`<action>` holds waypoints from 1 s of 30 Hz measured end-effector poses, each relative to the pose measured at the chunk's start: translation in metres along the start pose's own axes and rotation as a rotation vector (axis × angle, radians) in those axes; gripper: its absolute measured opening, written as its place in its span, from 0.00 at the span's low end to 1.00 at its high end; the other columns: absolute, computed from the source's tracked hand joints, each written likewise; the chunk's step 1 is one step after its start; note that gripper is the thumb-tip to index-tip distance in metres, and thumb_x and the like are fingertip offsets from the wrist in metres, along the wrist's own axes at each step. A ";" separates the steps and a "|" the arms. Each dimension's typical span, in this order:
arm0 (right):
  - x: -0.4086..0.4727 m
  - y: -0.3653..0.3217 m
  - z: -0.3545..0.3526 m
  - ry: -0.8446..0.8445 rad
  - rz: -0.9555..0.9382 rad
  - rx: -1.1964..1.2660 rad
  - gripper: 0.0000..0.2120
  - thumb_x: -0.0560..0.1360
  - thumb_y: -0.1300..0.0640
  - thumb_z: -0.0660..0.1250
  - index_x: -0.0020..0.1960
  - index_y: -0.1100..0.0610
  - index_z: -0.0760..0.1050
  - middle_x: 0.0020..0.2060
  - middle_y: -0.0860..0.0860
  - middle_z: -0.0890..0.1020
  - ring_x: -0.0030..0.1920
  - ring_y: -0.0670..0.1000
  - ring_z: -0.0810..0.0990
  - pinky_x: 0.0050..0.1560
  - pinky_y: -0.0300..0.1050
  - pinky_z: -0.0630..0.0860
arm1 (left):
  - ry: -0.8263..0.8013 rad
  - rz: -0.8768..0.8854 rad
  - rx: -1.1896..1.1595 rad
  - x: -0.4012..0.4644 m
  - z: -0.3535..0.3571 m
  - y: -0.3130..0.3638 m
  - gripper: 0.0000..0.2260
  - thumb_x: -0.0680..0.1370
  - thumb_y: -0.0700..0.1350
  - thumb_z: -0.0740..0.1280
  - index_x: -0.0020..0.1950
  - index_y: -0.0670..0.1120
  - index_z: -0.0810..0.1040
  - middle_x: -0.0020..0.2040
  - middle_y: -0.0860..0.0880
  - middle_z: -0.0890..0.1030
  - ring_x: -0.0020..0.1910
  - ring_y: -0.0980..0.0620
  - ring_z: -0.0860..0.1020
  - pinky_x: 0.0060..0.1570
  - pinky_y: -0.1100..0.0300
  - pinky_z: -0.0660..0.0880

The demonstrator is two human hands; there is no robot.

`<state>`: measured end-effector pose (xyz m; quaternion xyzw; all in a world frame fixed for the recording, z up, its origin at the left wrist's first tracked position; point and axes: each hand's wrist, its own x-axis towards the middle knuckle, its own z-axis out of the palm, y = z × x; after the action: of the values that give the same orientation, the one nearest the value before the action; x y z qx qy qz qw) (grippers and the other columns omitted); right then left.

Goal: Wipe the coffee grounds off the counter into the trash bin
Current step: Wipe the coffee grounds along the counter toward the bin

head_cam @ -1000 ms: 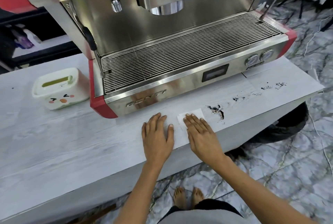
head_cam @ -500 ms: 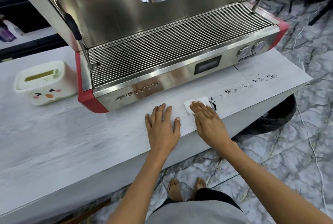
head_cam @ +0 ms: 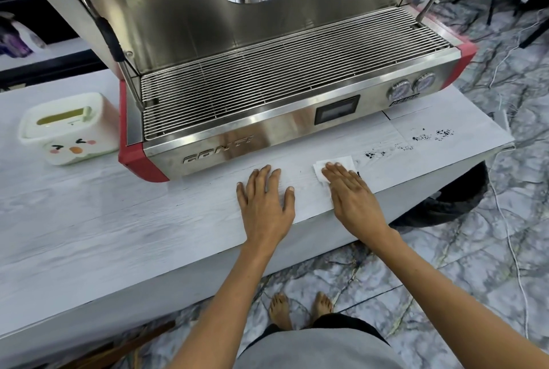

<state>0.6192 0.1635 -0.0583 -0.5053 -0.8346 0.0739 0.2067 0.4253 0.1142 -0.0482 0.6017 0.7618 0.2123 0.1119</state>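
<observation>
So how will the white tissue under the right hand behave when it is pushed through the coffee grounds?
The white tissue looks thin and floppy, so it may bunch rather than slide flat. The flat right hand probably keeps it spread. The loose coffee grounds may partly scatter.

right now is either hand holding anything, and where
Nothing is gripped. The right hand presses flat on the near part of the tissue; the left hand lies bare on the counter.

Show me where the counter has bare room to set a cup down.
Free: the white wood-grain counter between the cream face-printed box and the flat left hand. Crowded: right of the right hand on the white tissue, among scattered dark coffee grounds.
</observation>
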 end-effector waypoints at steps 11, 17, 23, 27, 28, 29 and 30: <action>0.005 0.018 -0.005 0.010 0.030 0.083 0.20 0.80 0.58 0.50 0.68 0.58 0.72 0.68 0.53 0.74 0.71 0.51 0.68 0.71 0.53 0.65 | 0.041 0.005 0.038 -0.003 0.004 -0.002 0.24 0.81 0.58 0.54 0.74 0.51 0.69 0.77 0.53 0.66 0.78 0.50 0.59 0.78 0.44 0.48; 0.008 0.016 -0.013 0.051 0.061 0.193 0.19 0.79 0.63 0.53 0.66 0.60 0.73 0.66 0.56 0.76 0.70 0.53 0.70 0.70 0.55 0.67 | 0.055 -0.008 0.019 -0.003 0.003 -0.001 0.23 0.82 0.58 0.53 0.73 0.51 0.70 0.76 0.53 0.67 0.78 0.52 0.60 0.78 0.45 0.48; 0.015 -0.026 -0.014 0.065 -0.056 0.232 0.18 0.79 0.65 0.55 0.67 0.61 0.72 0.66 0.56 0.76 0.69 0.53 0.71 0.71 0.51 0.66 | 0.080 -0.036 -0.041 -0.002 0.002 0.000 0.21 0.82 0.56 0.52 0.72 0.51 0.72 0.75 0.54 0.70 0.76 0.54 0.62 0.78 0.46 0.49; 0.013 -0.039 0.005 -0.037 -0.137 0.159 0.20 0.80 0.59 0.51 0.69 0.60 0.70 0.66 0.55 0.76 0.70 0.53 0.70 0.70 0.53 0.66 | 0.090 -0.043 -0.062 -0.002 0.000 0.001 0.23 0.82 0.56 0.50 0.72 0.50 0.72 0.74 0.53 0.70 0.76 0.55 0.63 0.78 0.46 0.50; 0.012 -0.039 0.007 -0.041 -0.136 0.145 0.20 0.80 0.59 0.52 0.69 0.60 0.70 0.67 0.55 0.75 0.70 0.52 0.70 0.70 0.53 0.66 | 0.094 -0.042 -0.065 -0.002 0.000 0.001 0.23 0.82 0.56 0.50 0.72 0.50 0.72 0.74 0.54 0.71 0.76 0.55 0.63 0.78 0.46 0.50; 0.011 -0.039 0.009 -0.038 -0.128 0.133 0.20 0.80 0.58 0.53 0.69 0.60 0.70 0.67 0.55 0.75 0.71 0.52 0.69 0.71 0.52 0.66 | 0.094 -0.043 -0.067 -0.002 0.001 0.002 0.23 0.82 0.56 0.50 0.72 0.50 0.72 0.74 0.54 0.71 0.76 0.55 0.63 0.78 0.47 0.50; 0.011 -0.040 0.010 -0.032 -0.117 0.120 0.20 0.80 0.57 0.54 0.69 0.60 0.70 0.67 0.55 0.75 0.71 0.52 0.68 0.71 0.52 0.65 | 0.093 -0.047 -0.067 -0.002 0.001 0.001 0.23 0.82 0.56 0.50 0.73 0.50 0.72 0.74 0.54 0.71 0.76 0.55 0.62 0.78 0.47 0.50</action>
<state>0.5779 0.1543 -0.0510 -0.4413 -0.8599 0.1194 0.2273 0.4273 0.1128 -0.0483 0.5692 0.7724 0.2628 0.1013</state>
